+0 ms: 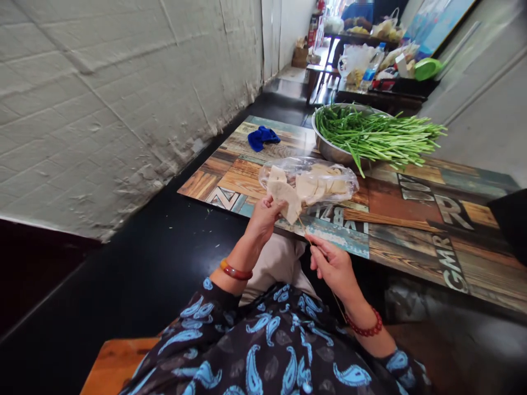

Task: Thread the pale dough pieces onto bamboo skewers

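Observation:
My left hand [265,216] pinches a thin, pale sheet of tofu skin [285,198] just over the table's near edge. Between the fingers of my right hand [329,262] is a thin wooden skewer [302,224], its upper end meeting the lower corner of the sheet. Whether the tip has gone through cannot be made out. Right behind the hands lies a clear plastic bag [348,186] with more pale sheets [315,186] in it. A bundle of skewers [391,219] rests on the table to the right of the bag.
On the patterned wooden table [411,255], a metal bowl [333,153] holds long green chives [379,134]. A blue cloth [262,137] lies at the far left. Behind, another table carries a water bottle [370,68] and bags; a person [357,15] is beyond. A whitish wall [123,99] runs along the left.

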A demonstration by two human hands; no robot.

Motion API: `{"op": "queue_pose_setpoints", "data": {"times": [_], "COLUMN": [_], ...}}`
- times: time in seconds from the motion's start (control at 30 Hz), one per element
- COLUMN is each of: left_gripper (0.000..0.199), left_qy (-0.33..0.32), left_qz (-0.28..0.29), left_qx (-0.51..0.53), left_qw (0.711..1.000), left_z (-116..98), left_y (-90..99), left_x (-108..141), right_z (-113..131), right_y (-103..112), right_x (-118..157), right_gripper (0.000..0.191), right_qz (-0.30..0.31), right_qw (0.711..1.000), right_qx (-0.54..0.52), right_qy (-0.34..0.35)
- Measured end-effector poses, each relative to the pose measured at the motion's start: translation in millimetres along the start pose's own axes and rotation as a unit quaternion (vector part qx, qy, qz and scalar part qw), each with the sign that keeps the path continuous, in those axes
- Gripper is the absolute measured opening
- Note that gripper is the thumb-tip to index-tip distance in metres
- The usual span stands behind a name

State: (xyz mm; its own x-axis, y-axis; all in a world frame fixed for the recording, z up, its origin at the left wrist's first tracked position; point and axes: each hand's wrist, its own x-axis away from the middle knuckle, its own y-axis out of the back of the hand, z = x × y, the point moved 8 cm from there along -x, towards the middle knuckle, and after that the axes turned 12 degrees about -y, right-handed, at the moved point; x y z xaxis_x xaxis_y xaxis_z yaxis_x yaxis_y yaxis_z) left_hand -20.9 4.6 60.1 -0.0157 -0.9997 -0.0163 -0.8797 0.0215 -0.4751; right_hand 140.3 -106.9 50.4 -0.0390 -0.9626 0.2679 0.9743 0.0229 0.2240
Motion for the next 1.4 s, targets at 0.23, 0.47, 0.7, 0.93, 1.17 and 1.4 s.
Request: {"op": "queue_pose_setpoints", "data": {"times": [0.23,0.47,0.7,0.93,1.17,1.4], "left_gripper": [0.048,0.053,0.046,0.042,0.039,0.039], "left_qy": [0.054,0.043,-0.046,-0.063,-0.066,-0.063], "left_qz": [0.054,0.031,0.037,0.059,0.066,0.080], "left_qx": [0.049,0.073,0.014,-0.031,-0.058,-0.048], "left_qw": [0.996,0.996,0.998,0.996,0.994,0.994], "left_z": [30,30,-1,-5,-9,-5], "left_y": [-38.8,-27.6,-13.1,-17.5,-19.1,-19.6], "left_x": [23,16,5,8,11,10], "right_z": [2,-2,13,15,14,12], "right_y": [34,35,21,13,12,11], "right_x": [25,32,26,24,23,21], "right_gripper": [0.037,0.046,0.046,0.044,0.044,0.045], "right_qz": [-0.090,-0.050,-0.040,-0.015,-0.010,-0.010], "right_qw": [0.995,0.998,0.994,0.989,0.987,0.986], "right_qx": [0.031,0.049,0.092,0.136,0.145,0.156], "right_qy": [0.028,-0.007,0.031,0.063,0.063,0.056]}}
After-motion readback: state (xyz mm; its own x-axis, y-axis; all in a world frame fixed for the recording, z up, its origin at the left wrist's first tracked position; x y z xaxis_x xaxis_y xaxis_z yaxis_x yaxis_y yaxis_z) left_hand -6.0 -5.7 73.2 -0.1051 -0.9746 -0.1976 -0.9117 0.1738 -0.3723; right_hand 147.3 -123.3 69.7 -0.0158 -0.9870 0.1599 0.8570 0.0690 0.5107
